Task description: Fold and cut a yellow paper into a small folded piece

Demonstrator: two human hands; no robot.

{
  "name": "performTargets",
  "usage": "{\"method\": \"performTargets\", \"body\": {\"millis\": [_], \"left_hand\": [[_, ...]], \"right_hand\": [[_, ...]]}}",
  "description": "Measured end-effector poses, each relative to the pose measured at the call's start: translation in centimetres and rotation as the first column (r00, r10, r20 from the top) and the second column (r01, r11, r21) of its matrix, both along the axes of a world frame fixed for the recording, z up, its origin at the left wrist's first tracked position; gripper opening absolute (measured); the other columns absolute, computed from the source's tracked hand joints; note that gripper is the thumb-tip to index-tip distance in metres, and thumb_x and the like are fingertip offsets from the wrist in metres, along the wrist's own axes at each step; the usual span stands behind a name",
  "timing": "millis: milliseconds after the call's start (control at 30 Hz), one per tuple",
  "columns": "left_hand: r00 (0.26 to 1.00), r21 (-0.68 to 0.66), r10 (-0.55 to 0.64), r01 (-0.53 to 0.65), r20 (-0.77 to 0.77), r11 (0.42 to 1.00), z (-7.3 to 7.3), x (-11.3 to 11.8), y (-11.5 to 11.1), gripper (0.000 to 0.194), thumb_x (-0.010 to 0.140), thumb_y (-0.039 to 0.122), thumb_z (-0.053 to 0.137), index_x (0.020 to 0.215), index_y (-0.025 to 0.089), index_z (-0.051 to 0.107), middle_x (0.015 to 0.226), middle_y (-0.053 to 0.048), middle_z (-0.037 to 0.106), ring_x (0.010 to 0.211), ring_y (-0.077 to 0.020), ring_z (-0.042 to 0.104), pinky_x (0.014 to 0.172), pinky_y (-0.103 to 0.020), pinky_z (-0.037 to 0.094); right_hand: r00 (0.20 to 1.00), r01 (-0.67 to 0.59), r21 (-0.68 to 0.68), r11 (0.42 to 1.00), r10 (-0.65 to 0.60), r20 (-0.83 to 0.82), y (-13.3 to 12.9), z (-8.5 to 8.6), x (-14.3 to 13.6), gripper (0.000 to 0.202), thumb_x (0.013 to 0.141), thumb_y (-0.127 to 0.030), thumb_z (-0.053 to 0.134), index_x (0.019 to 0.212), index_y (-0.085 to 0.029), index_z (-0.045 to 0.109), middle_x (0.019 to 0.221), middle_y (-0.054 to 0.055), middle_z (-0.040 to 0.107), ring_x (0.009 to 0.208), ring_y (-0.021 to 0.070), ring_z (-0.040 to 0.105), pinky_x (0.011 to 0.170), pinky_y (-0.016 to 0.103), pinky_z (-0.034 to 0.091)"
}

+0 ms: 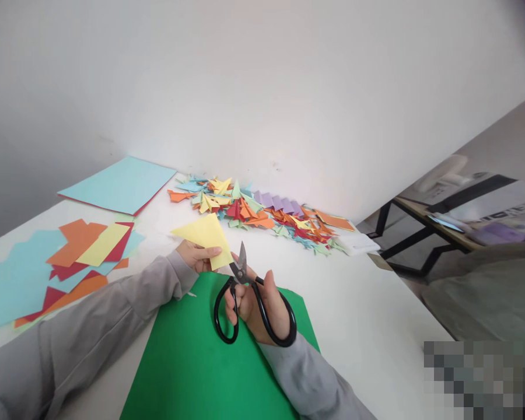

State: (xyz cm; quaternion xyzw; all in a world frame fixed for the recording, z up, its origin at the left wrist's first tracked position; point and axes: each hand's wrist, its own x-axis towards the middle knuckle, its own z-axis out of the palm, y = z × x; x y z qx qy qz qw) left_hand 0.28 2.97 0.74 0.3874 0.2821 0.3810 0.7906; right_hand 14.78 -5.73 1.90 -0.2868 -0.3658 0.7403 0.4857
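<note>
My left hand (198,254) pinches a folded piece of yellow paper (206,234), thumb on top, above the far edge of a green sheet (201,350). Black-handled scissors (240,273) are in my right hand (262,306), whose fingers pass through the handle loops. The scissor blades are spread apart and point away from me, just right of the yellow paper's lower corner. Whether a blade touches the paper is hard to tell.
Small folded paper pieces in many colours (249,213) lie in a long pile near the wall. Loose coloured paper (26,268) covers the left side, with large blue sheets (122,184) behind. A white object (356,244) lies at the right edge.
</note>
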Motion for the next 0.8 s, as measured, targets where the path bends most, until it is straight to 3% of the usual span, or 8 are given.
{"method": "performTargets", "body": {"millis": [167, 367, 567, 800], "left_hand": [[1.0, -0.027, 0.022, -0.022, 0.019, 0.999, -0.1, -0.01, -0.05, 0.026, 0.051, 0.023, 0.075, 0.067, 0.004, 0.066, 0.063, -0.011, 0.067, 0.044, -0.0107, 0.054, 0.04, -0.021, 0.042], [0.989, -0.107, 0.148, -0.147, 0.005, 0.983, -0.39, 0.33, -0.05, 0.021, 0.049, 0.016, 0.076, 0.063, 0.006, 0.064, 0.053, -0.007, 0.064, 0.041, -0.014, 0.055, 0.038, -0.024, 0.043], [0.993, -0.113, 0.121, -0.122, -0.016, 0.986, -0.09, 0.33, -0.07, 0.008, 0.06, 0.012, 0.069, 0.059, 0.007, 0.063, 0.047, -0.006, 0.061, 0.038, -0.0135, 0.053, 0.037, -0.024, 0.043], [0.994, -0.136, 0.101, -0.105, -0.032, 0.985, 0.32, 0.28, -0.2, 0.006, 0.06, 0.01, 0.068, 0.06, 0.007, 0.063, 0.047, -0.006, 0.061, 0.04, -0.0132, 0.053, 0.039, -0.024, 0.043]], "right_hand": [[1.0, 0.0, -0.025, 1.0, 0.0, -0.001, 0.04, -0.19, 0.14, 0.078, 0.069, -0.07, 0.037, 0.128, -0.019, 0.036, 0.053, -0.002, 0.054, 0.041, 0.0131, 0.05, 0.04, 0.022, 0.029], [0.999, -0.016, -0.038, 0.999, 0.014, -0.033, 0.12, -0.42, 0.24, 0.081, 0.068, -0.073, 0.034, 0.131, -0.022, 0.031, 0.054, -0.001, 0.057, 0.04, 0.0147, 0.051, 0.041, 0.024, 0.033], [0.999, -0.036, -0.024, 0.999, 0.036, -0.008, 0.29, -0.43, 0.51, 0.086, 0.066, -0.076, 0.031, 0.133, -0.021, 0.027, 0.054, 0.0, 0.058, 0.037, 0.0151, 0.05, 0.039, 0.025, 0.032], [1.0, -0.028, -0.027, 0.999, 0.028, 0.005, 0.2, -0.56, 0.43, 0.087, 0.066, -0.075, 0.032, 0.133, -0.021, 0.025, 0.054, 0.0, 0.058, 0.038, 0.0157, 0.051, 0.04, 0.025, 0.032]]}}
